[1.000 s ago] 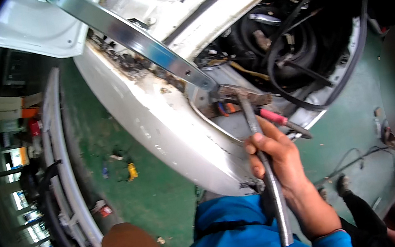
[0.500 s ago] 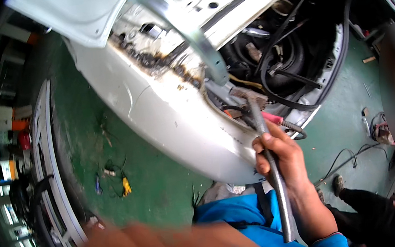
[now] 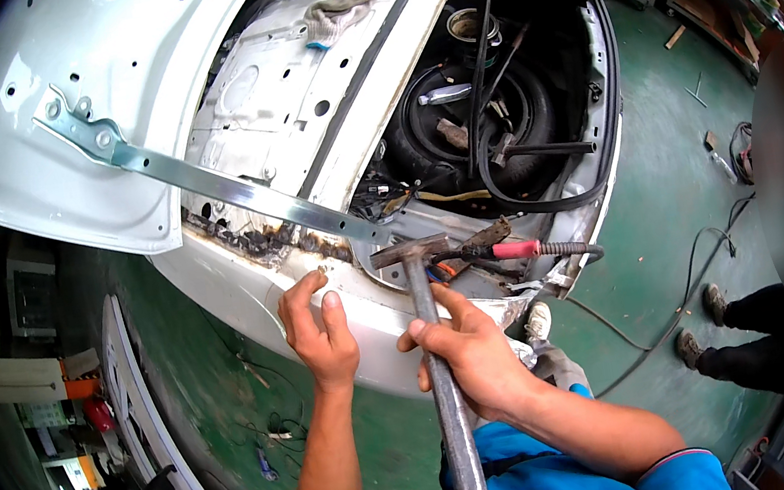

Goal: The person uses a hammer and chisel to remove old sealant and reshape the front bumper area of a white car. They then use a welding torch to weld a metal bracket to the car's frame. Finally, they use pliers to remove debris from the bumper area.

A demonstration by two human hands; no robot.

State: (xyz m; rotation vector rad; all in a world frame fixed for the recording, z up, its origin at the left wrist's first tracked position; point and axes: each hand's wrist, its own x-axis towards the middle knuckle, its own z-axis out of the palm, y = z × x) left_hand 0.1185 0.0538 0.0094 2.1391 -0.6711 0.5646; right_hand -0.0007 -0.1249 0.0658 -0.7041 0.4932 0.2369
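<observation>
My right hand (image 3: 468,355) is closed round the steel handle of a hammer (image 3: 456,436). Its head points away from me, over the corner of the white car body. My left hand (image 3: 320,340) is raised near the white body panel (image 3: 241,278), fingers apart and nothing in it. Just beyond those fingers runs a scorched, rough seam (image 3: 262,246). A metal hinge arm (image 3: 235,195) slants down from the raised white panel, its lower end close to the hammer head. Beside the hammer lies a red-handled tool (image 3: 517,249) with a ribbed cable sleeve.
Right of the seam, the open trunk well (image 3: 459,150) holds a tire, an open can (image 3: 465,26), another hammer (image 3: 539,150) and a loose black rubber seal (image 3: 484,112). A glove (image 3: 340,14) lies on the white inner panel. Another person's legs (image 3: 747,345) and cables are at right.
My left hand, blurred at the lower edge before, is now up beside the scorched seam. The hammer has shifted left, still in my right hand. The view has swung, showing more trunk.
</observation>
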